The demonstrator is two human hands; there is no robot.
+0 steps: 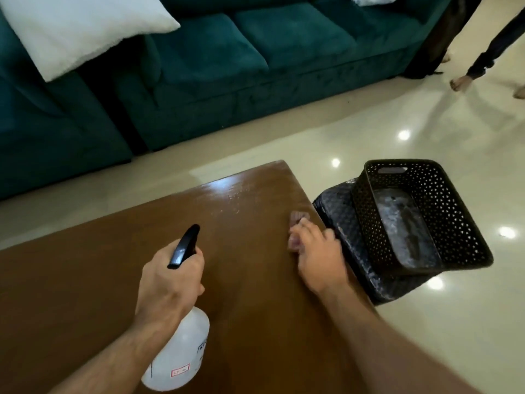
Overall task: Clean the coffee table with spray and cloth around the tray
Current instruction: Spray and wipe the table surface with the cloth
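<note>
My left hand [170, 280] grips a translucent white spray bottle [181, 354] by its neck, with the black trigger head [184, 245] pointing away over the brown coffee table [85, 280]. My right hand [315, 254] is blurred at the table's right edge, fingers apart. One finger touches the corner of a dark woven tray [341, 217]. On the tray stands a black perforated basket [443, 211] holding a grey bundle [403, 226]. A wet sheen [241, 200] lies on the tabletop beyond my right hand. I see no cloth.
A teal sofa [227, 66] with a white cushion [74, 29] runs along the far side, past a strip of glossy cream floor [369, 123]. A person's bare feet and dark trouser leg [483, 58] stand at the top right.
</note>
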